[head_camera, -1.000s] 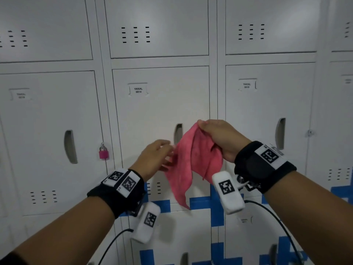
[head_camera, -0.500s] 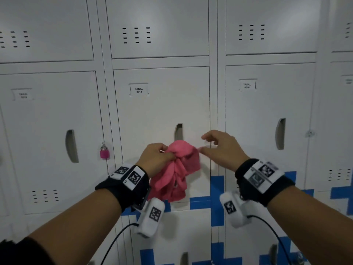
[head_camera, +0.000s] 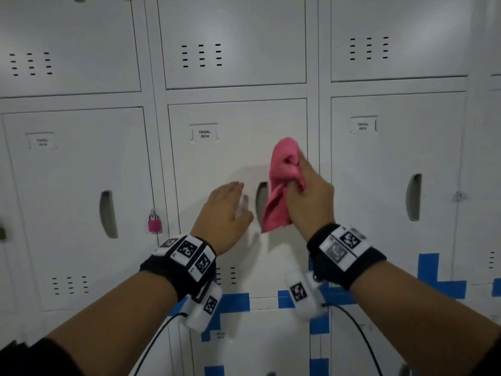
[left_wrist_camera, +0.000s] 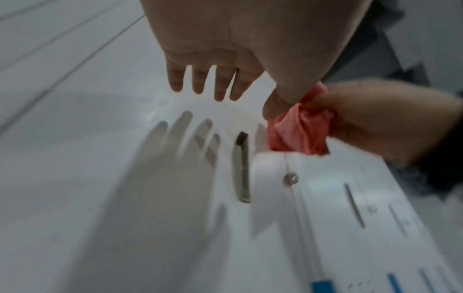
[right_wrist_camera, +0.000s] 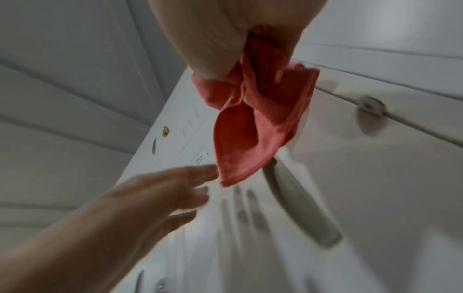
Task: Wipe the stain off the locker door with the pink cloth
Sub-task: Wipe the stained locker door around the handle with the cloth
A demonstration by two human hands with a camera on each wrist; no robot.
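My right hand point(head_camera: 306, 191) grips the bunched pink cloth point(head_camera: 282, 183) in front of the right part of the white locker door point(head_camera: 233, 161) labelled YAKAL 0014, just right of its slot handle point(head_camera: 261, 199). The cloth point(right_wrist_camera: 253, 126) hangs from my curled fingers in the right wrist view. My left hand point(head_camera: 226, 210) is open, fingers straight, close to the door left of the handle; its shadow falls on the door point(left_wrist_camera: 100, 178) in the left wrist view. I cannot make out a stain on the door.
Rows of white lockers fill the view. A pink padlock point(head_camera: 155, 222) hangs on the locker to the left. Blue tape patches point(head_camera: 235, 302) mark the lockers below. Cables point(head_camera: 360, 335) trail from both wrist devices.
The cloth passed from my left hand to my right hand, which lifted it up to the door. My left hand let go, opened and moved toward the door.
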